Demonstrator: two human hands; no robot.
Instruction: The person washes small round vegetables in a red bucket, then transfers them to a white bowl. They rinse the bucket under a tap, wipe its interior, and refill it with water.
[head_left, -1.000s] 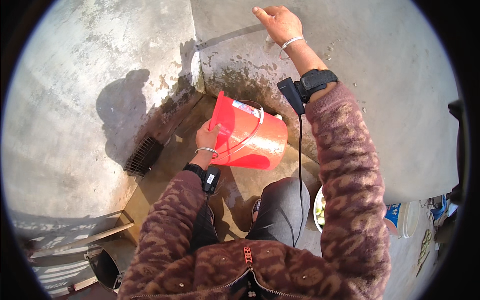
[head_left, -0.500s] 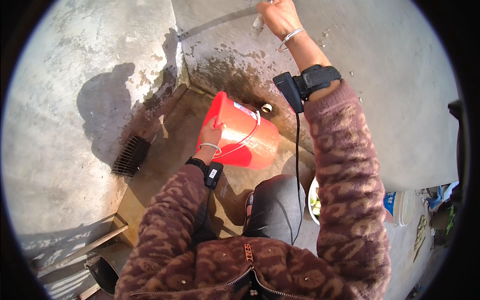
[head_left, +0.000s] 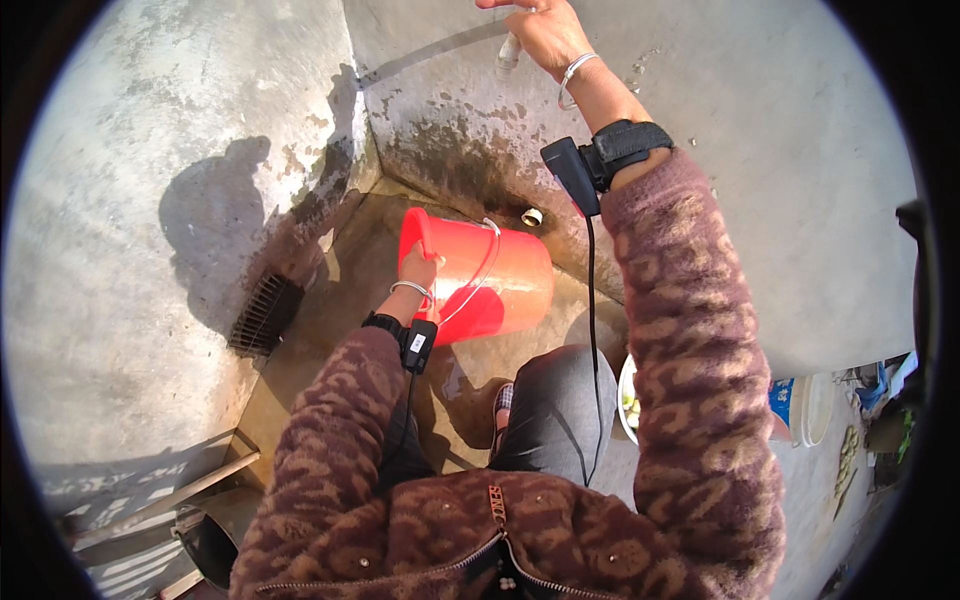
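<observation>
A red plastic bucket (head_left: 500,285) lies tilted on its side above the wet floor, its mouth toward the left and its thin wire handle across its wall. My left hand (head_left: 418,268) grips the bucket's rim, fingers hooked over the edge. High on the wall, my right hand (head_left: 548,38) is at a tap, with the pale spout (head_left: 509,52) showing just below it. One finger stretches left while the others bend around the tap's top; the upper edge of the picture cuts them off in part.
A pipe opening (head_left: 532,217) sticks out low on the wall. A dark slotted grate (head_left: 266,314) stands against the left wall. To the right, a white basin (head_left: 628,400) with pale green pieces is partly behind my sleeve, near a white and blue tub (head_left: 800,408). A dark container (head_left: 215,535) and wooden poles are lower left.
The bucket's mouth has dropped slightly toward me and the bucket lies more level, my left hand moving with it. My right hand has shifted slightly up and left, one finger now stretched out.
</observation>
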